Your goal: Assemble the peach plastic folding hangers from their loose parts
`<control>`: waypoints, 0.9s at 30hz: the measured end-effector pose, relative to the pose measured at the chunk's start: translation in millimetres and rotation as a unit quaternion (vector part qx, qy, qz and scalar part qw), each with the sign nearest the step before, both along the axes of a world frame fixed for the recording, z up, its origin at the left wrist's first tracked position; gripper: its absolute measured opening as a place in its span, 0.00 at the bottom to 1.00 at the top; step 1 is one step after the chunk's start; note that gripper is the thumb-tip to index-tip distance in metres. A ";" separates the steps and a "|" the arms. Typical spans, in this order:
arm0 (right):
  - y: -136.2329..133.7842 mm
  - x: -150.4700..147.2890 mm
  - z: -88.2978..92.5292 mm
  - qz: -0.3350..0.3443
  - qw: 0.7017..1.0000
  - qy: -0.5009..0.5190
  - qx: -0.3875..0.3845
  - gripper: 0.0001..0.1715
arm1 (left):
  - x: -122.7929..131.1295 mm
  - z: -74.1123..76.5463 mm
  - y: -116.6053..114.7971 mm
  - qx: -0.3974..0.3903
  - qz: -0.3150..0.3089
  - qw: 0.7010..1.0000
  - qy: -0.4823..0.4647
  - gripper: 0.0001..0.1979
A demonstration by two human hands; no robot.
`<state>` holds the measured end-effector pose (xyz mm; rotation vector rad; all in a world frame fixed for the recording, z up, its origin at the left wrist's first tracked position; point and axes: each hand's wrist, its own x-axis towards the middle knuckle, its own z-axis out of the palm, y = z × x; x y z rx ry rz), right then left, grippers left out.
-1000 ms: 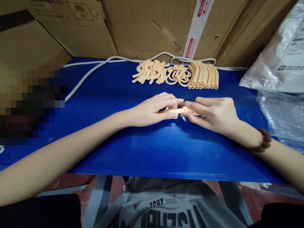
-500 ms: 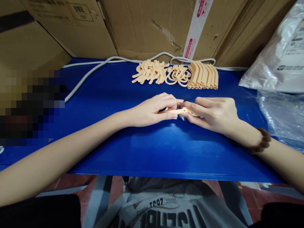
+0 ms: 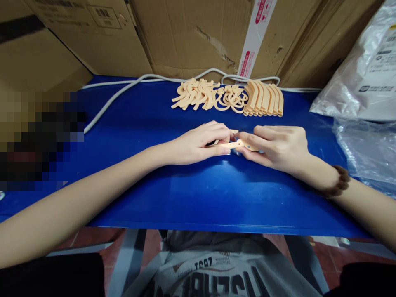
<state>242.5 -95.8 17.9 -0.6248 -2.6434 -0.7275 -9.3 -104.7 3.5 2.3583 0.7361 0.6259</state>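
Observation:
My left hand (image 3: pixel 210 142) is closed around a thin cream plastic piece (image 3: pixel 227 145), thumb below and fingers above. Pinched in my right hand (image 3: pixel 275 144) is another cream plastic piece (image 3: pixel 250 146) with small holes in it. The two pieces meet between my fingertips at a rounded, holed end; whether they are joined I cannot tell. Much of both is hidden by my fingers. Beyond my hands lie a pile of wavy cream parts (image 3: pixel 196 94), several thin curved hook-like parts (image 3: pixel 230 98) and a row of bent flat cream parts (image 3: pixel 264 99).
Both arms reach over a blue table (image 3: pixel 198 198). A white cable (image 3: pixel 114 95) runs along its back. Cardboard boxes (image 3: pixel 192 37) stand behind it, and a clear plastic bag (image 3: pixel 359 86) sits at the right. A blurred patch covers the left side.

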 end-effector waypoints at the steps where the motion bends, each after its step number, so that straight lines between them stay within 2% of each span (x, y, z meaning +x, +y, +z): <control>1: 0.0 0.2 0.4 0.001 1.000 -0.005 0.003 0.21 | -0.1 -0.3 0.2 0.000 -0.001 1.000 0.000 0.14; 6: -1.5 -0.2 1.5 0.005 1.000 0.004 -0.007 0.20 | -0.7 -2.6 1.1 0.002 0.006 1.000 0.001 0.16; 11: -1.5 -0.6 -1.1 0.001 0.995 0.039 -0.097 0.23 | -1.3 -2.4 0.9 0.002 0.003 1.000 0.005 0.17; 18: -0.3 -1.6 -0.9 -0.014 0.978 0.063 -0.196 0.25 | -1.2 -0.3 -0.3 -0.003 0.001 1.000 0.011 0.13; 23: -0.1 -2.5 -1.0 -0.005 0.969 0.082 -0.234 0.25 | -0.5 1.4 -1.0 -0.007 0.005 1.000 0.018 0.12; 27: 0.7 -1.3 -2.1 0.000 0.971 0.079 -0.227 0.23 | -0.7 1.4 -1.1 -0.004 0.004 1.000 0.016 0.13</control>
